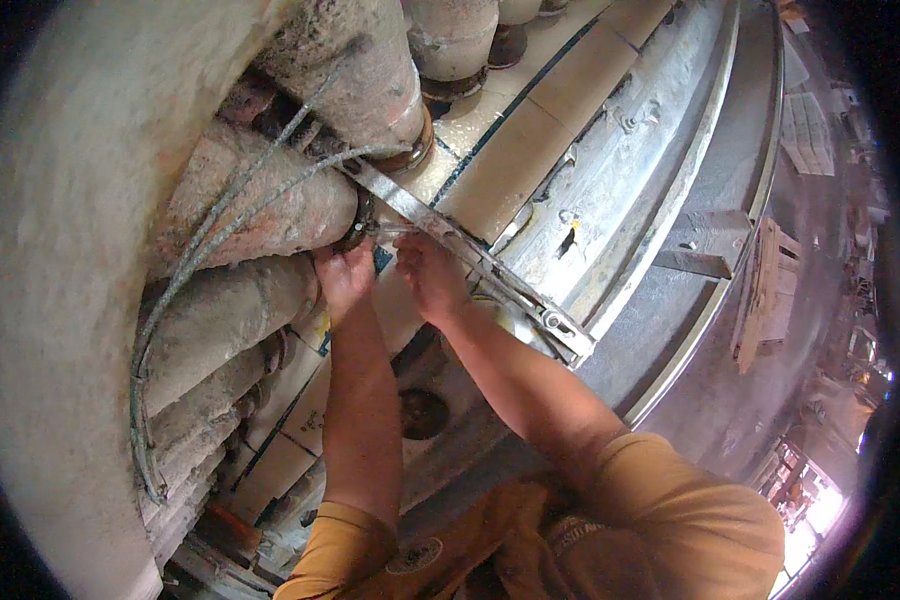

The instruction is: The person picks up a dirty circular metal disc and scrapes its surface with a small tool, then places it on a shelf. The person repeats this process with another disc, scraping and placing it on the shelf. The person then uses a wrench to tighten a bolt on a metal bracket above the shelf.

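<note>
My left hand (345, 277) is turned palm up against the dark metal end of a dusty, cone-shaped roller (270, 195); its fingertips are partly hidden there. Close by on the right, my right hand (430, 275) has its fingers bent together near a small, thin, pale piece (398, 230) between the two hands. What those fingers hold is too small to tell. A slotted metal bar (470, 255) slants across just above my right hand, from the roller ends down to the right. Two grey cables (205, 230) loop over the rollers to the left of my hands.
More dusty rollers (220, 320) stand in a row along the left. Tan tiles (530, 125) with dark blue gaps run beside them. A worn metal rail (640, 130) curves along the right, with a round hole (423, 412) below my hands. Flat boards (765, 290) lie farther right.
</note>
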The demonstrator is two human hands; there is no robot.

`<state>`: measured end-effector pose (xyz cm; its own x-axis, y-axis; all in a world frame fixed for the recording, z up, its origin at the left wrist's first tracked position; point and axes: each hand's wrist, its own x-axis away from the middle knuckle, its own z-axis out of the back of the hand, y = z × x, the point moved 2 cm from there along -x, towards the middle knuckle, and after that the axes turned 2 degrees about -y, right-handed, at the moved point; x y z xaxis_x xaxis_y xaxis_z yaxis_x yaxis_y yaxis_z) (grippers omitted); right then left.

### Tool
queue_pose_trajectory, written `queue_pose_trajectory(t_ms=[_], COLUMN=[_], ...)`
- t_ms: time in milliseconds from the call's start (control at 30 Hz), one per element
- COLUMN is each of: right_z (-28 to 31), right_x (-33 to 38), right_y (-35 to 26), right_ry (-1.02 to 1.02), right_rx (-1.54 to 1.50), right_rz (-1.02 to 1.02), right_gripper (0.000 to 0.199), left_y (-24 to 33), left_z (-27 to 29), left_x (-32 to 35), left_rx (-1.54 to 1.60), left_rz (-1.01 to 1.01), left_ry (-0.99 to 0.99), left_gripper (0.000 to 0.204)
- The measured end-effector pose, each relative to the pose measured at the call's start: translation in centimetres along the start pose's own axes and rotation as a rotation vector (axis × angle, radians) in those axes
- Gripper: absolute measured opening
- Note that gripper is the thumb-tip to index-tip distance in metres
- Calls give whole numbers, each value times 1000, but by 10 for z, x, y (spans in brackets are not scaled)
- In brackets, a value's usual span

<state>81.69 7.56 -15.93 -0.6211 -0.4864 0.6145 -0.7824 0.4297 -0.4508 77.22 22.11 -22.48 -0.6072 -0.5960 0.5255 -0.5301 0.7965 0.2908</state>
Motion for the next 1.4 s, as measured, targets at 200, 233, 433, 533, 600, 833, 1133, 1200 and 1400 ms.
queue_pose_trajectory(t_ms=[200, 233, 433, 533, 600, 833, 1133, 1200, 1400], right_z=[-11, -15, -14, -39, -48, -24, -24, -45, -11], right_x=[-34, -35, -48, -39, -38, -70, 33, 44, 28], right_y=[-8, -11, -20, -28, -31, -6, 35, 21, -20], right_ry=[-120, -122, -220, -176, -150, -156, -154, -34, -15], right_rx=[134, 86, 385, 309, 333, 109, -331, -421, -58], right_rz=[228, 268, 398, 470, 550, 405, -268, -303, -3], right_gripper=[15, 15, 11, 14, 16, 19, 28, 29, 27], left_y=[-2, -4, -5, -1, 4, -7, 13, 17, -5], left_z=[-21, -28, -39, -32, -20, -41, 58, 66, -3], left_x=[13, 17, 16, 14, 8, 17, -27, -31, -3], left_rx=[-50, -78, -71, -26, -25, -29, 77, -111, 4], left_rz=[-64, -78, -11, -30, -43, -24, 336, 164, -11], left_ry=[-409, -423, -205, -221, -191, -261, -206, -211, -118], left_gripper=[43, 44, 47, 46, 45, 43, 46, 48, 50])
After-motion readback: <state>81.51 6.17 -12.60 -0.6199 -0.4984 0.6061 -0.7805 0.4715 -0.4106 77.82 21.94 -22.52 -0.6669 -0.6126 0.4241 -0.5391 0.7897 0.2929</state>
